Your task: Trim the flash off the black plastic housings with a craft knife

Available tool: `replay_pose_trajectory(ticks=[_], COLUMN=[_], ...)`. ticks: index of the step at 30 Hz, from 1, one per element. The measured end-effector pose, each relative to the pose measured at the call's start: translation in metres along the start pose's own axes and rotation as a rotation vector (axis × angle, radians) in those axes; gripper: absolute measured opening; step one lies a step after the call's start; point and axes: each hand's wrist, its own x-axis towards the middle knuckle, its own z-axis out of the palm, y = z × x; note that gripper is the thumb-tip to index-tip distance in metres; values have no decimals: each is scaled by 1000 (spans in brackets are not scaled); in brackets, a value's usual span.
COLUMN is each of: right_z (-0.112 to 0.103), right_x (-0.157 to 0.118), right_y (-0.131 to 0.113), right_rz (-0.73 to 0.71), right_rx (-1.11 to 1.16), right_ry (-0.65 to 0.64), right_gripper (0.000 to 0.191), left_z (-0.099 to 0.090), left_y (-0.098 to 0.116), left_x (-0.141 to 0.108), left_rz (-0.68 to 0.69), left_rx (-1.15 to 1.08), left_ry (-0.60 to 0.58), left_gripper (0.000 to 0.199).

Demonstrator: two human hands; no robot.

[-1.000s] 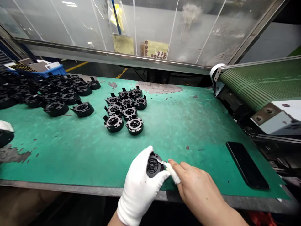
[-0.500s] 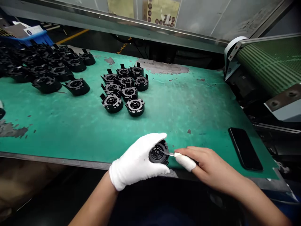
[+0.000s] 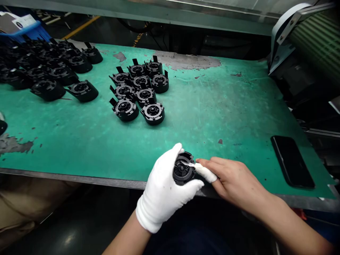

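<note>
My left hand (image 3: 164, 187), in a white glove, is wrapped around a round black plastic housing (image 3: 182, 170) close to the table's front edge. Its open face with ribs and a centre hub is turned up toward me. My right hand (image 3: 233, 177) is bare apart from a white cover on the thumb. Pinched in it is a small knife (image 3: 191, 164), whose thin metal blade reaches over the inside of the housing near its upper right rim. The knife's handle is mostly hidden by my fingers.
Several similar black housings (image 3: 152, 111) stand grouped on the green table mat (image 3: 212, 109), and more (image 3: 47, 86) crowd the left. A black phone (image 3: 293, 161) lies at right. Behind are a blue bin (image 3: 39, 32) and a green conveyor belt (image 3: 316, 33). A person's clothed leg (image 3: 21, 209) is at lower left.
The view has shifted. My left hand has turned the housing a little, and the knife blade has moved from near the hub toward the upper right of the housing.
</note>
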Motion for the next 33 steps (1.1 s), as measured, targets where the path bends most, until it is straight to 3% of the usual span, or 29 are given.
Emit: replay_pose_trajectory(ticks=[10,21,26,30,33], right_z=[-12,-22,-24,-22,-15], right_x=[-9,-7,5,2,-6], right_y=[-7,-33,-27,-18,-18], right_rz=[-33,72,176,126,171], right_rx=[-12,-328,-405,-184,59], right_ry=[-40,-52,4,9,-23], right_gripper=[45,46,49,39,22], left_z=[0,1,2,3,4], left_y=[-1,4,1,-3,-5], left_x=[0,2,1,-1,-2], left_rz=[65,89,110,118,148], left_rx=[55,56,77,77,81], left_ry=[27,78,71,79,73], left_gripper=[85,78,85,88,89])
